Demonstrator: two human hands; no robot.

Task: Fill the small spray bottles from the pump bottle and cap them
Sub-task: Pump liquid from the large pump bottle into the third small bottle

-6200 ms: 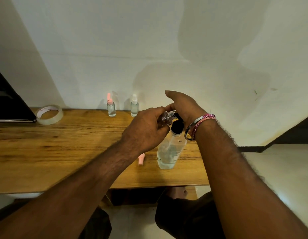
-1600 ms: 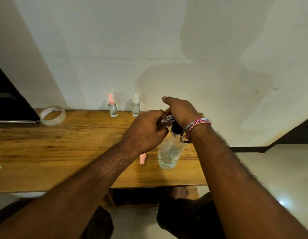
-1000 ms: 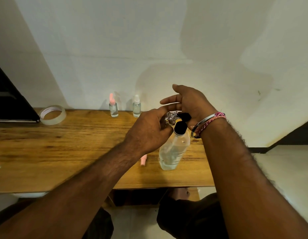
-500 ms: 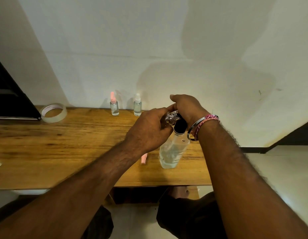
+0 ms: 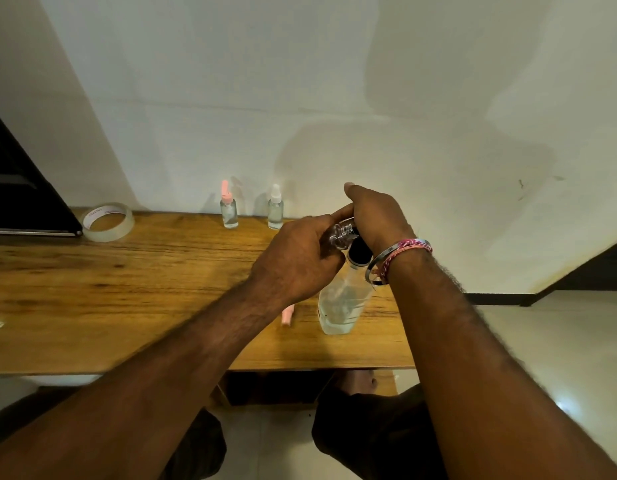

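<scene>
Now, head view only.
Left hand (image 5: 298,261): fingers curled round a small open spray bottle (image 5: 340,233), tilted, neck at the pump.
Right hand (image 5: 374,216): lies over the black pump top; grip cannot be told.
Pump bottle (image 5: 341,306): upright on the wooden table (image 5: 127,289), part full.
Pink cap (image 5: 287,315): lying just left of it.
Back edge: pink-topped bottle (image 5: 228,211), white-topped bottle (image 5: 275,209), tape roll (image 5: 107,221).
</scene>
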